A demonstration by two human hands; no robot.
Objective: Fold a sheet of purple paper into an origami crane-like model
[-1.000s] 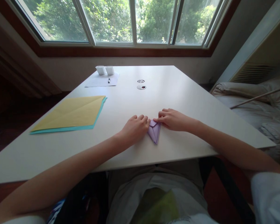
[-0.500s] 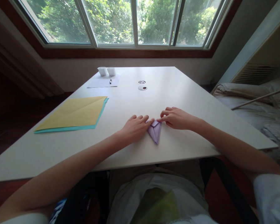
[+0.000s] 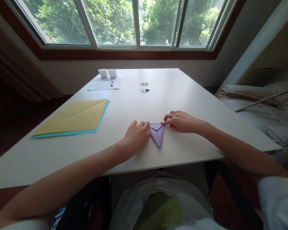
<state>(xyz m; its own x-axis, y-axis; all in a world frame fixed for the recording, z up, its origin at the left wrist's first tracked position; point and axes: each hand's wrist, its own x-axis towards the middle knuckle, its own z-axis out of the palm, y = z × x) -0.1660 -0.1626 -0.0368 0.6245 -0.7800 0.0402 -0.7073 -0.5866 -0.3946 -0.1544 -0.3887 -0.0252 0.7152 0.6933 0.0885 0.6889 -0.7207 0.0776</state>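
A wide window [image 3: 117, 22] with leafy trees behind it lights the white table [image 3: 182, 99] in front of you. Near its front edge lies your folded purple paper [image 3: 158, 135], flat on the tabletop with its point towards you. Your left hand [image 3: 137, 135] rests at the paper's upper left corner, fingers curled and knuckles raised; they hide the contact, so I cannot tell whether you pinch that edge or only press it. Your right hand [image 3: 179, 121] touches the upper right corner with thumb and index finger close together; whether the paper sits between them I cannot tell. Beyond your right hand, further up the table, are two round discs [image 3: 145, 90]. To your left, a yellow sheet [image 3: 72, 116] lies over a turquoise sheet [image 3: 86, 131] that shows along two edges. Past these, at the far left corner, a white sheet [image 3: 98, 85] carries a small pen [image 3: 111, 84], with two white containers [image 3: 113, 73] at its back. Off to your right stands a cream padded seat [image 3: 249, 95], a thin stick [image 3: 266, 99] crossing it.
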